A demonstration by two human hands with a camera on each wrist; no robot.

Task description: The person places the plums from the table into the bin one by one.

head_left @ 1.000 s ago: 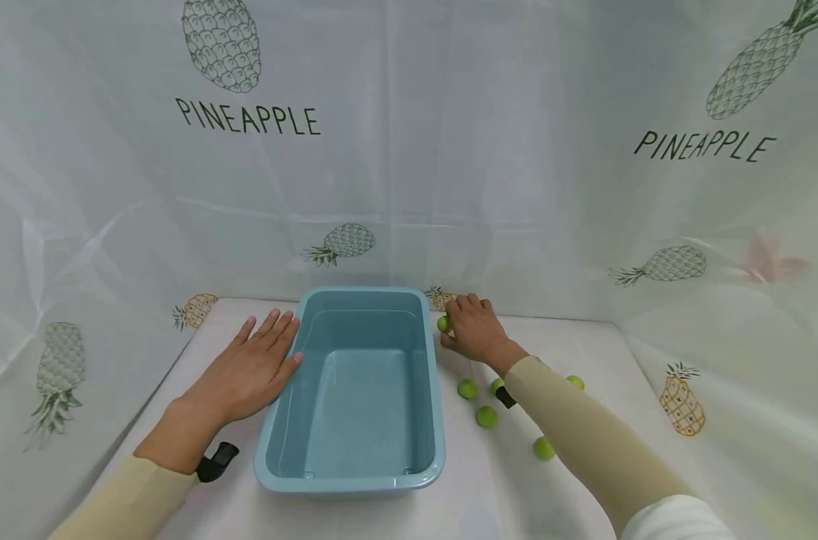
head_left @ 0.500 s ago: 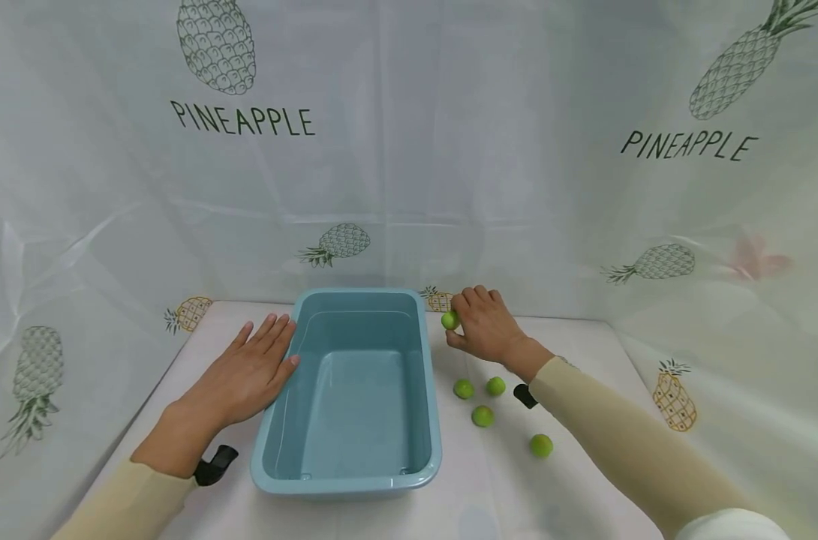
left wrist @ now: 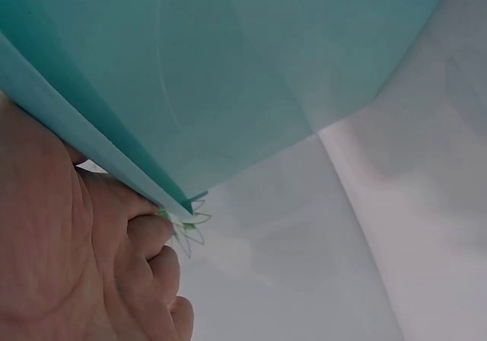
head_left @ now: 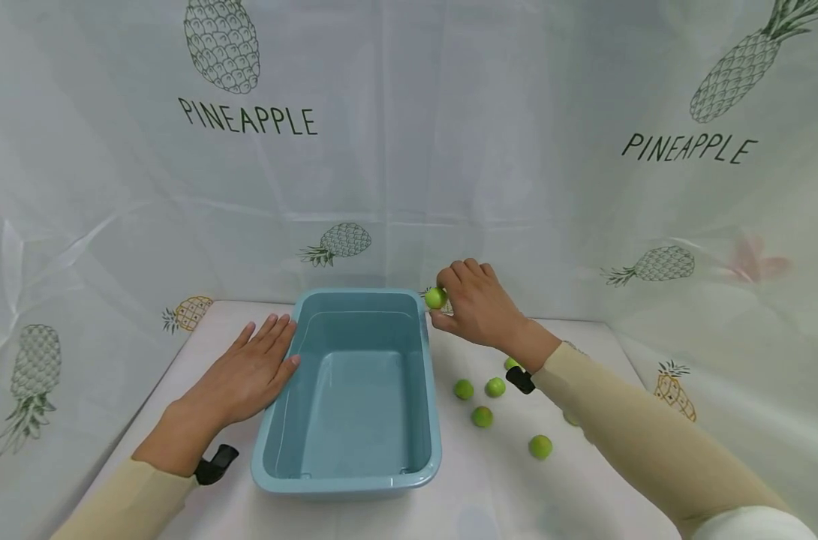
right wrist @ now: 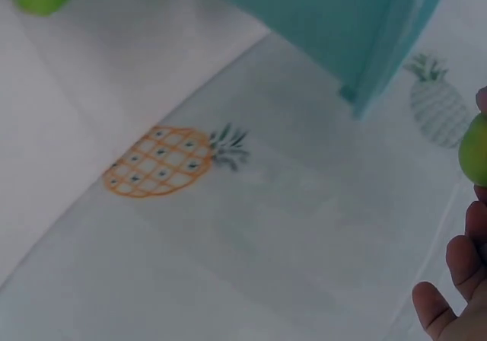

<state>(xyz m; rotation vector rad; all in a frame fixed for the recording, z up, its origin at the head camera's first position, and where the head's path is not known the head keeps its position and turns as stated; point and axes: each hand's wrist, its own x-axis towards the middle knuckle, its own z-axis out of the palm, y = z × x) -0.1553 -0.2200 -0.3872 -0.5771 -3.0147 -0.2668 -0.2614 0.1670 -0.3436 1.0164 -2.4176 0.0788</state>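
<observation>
A blue plastic basin (head_left: pixel 358 412) stands on the table, and its inside shows bare. My left hand (head_left: pixel 240 375) rests along the basin's left rim with its fingers straight; in the left wrist view the palm (left wrist: pixel 53 257) lies against that rim. Just right of the basin's far right corner, my right hand (head_left: pixel 479 307) pinches a small round green fruit (head_left: pixel 436 298) between thumb and fingertips, raised above the table. In the right wrist view the same green fruit (right wrist: pixel 475 151) sits at the right edge, partly cut off, above the curled fingers (right wrist: pixel 464 261).
Several more green fruits (head_left: pixel 482 417) lie scattered on the white table (head_left: pixel 476 465) right of the basin, some partly hidden by the right forearm. A pineapple-printed sheet (head_left: pixel 490 150) hangs behind and at both sides.
My right hand has risen with the green fruit, first shifting slightly right, then back left toward the basin's far right corner. The left hand and the basin stay in place.
</observation>
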